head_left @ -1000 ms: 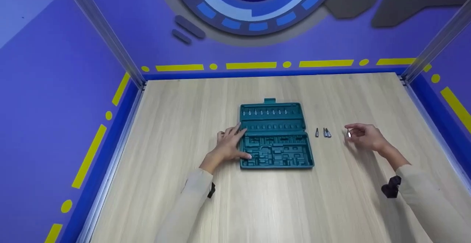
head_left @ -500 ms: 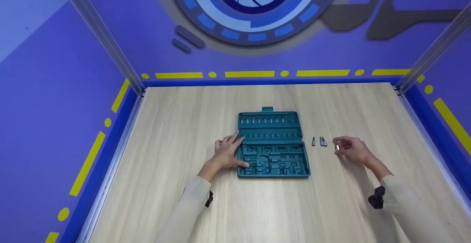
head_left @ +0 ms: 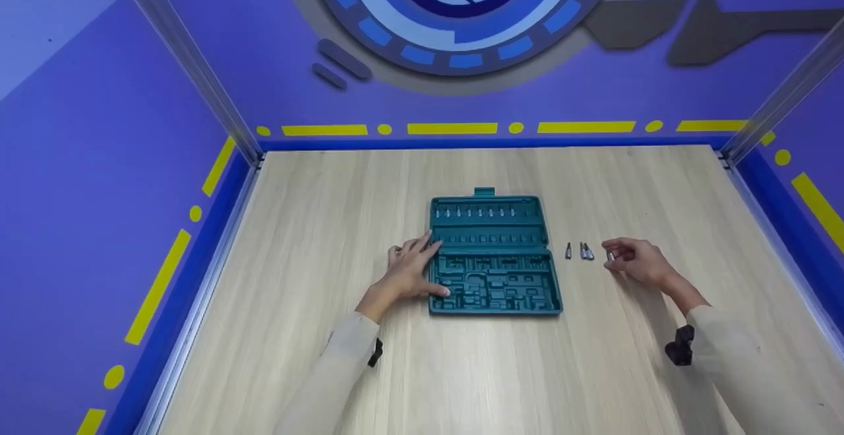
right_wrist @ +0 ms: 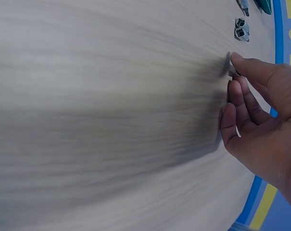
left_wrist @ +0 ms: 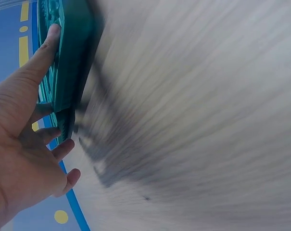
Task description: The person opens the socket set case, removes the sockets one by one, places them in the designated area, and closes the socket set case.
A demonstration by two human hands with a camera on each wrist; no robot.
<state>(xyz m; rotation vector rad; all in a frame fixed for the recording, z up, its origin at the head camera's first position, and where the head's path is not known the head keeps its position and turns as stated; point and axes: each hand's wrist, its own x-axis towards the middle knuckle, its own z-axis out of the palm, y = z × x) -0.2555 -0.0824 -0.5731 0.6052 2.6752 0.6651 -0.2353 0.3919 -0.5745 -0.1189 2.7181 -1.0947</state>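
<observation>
Neatly pinched, a small metal bit sits between the thumb and fingertips of the right hand.
Three more bits rest on the wooden table between that hand and an open green case, whose left edge the left hand touches, its fingers spread.

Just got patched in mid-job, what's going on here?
A person works at a table. Their right grip pinches a small metal piece off to the right, while their left grip rests on the left edge of an open green case. Three loose pieces lie between the case and the right grip, two close together. A row of small pieces sits in the case's far half.
</observation>
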